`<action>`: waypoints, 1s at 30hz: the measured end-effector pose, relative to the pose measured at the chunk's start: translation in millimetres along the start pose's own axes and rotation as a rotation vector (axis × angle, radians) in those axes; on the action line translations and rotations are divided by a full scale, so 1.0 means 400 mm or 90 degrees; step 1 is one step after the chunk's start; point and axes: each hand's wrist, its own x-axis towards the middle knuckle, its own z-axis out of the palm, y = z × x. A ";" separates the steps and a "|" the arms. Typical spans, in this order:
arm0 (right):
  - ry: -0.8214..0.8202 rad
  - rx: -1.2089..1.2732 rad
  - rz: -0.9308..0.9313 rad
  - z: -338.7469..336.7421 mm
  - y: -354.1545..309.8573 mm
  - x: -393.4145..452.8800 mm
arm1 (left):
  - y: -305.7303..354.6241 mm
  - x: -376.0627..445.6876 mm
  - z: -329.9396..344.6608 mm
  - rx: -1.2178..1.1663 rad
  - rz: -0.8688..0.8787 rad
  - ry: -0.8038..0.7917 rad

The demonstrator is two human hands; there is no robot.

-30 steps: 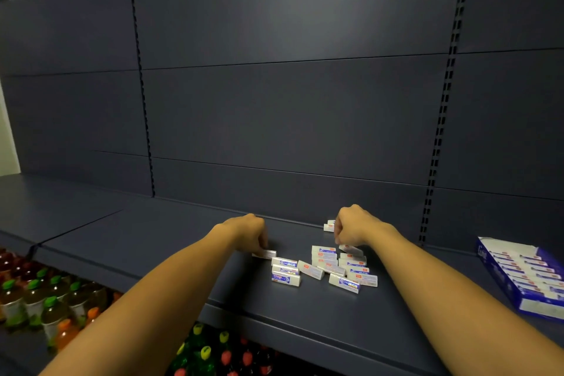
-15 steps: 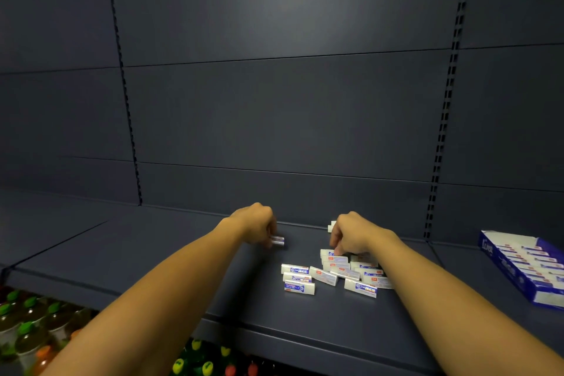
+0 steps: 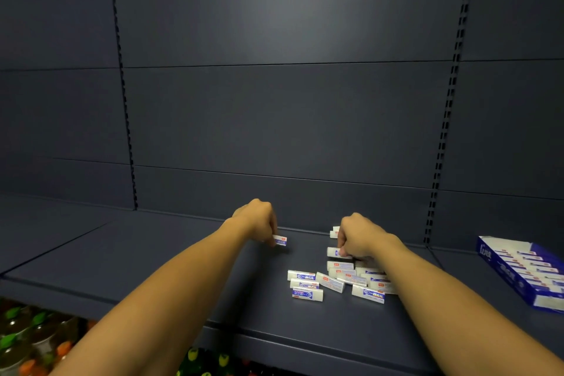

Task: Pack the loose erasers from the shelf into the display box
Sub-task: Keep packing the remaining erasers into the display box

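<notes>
Since the earlier frame, the right hand [image 3: 358, 235] has pinched an eraser [image 3: 333, 251] off the back of the loose pile [image 3: 338, 279]; the left hand [image 3: 255, 220] still grips another eraser [image 3: 280, 240]. Both hands' fingertips are hidden. The display box [image 3: 500, 276], cut off at right, holds rows of erasers on the shelf [image 3: 152, 256].
</notes>
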 end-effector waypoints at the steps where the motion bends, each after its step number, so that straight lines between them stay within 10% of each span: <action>1: 0.024 -0.004 0.007 -0.010 0.001 -0.003 | 0.002 0.002 -0.005 0.002 0.002 0.003; 30: 0.140 -0.066 0.376 -0.117 0.222 -0.381 | 0.415 0.041 0.030 -0.038 0.278 0.106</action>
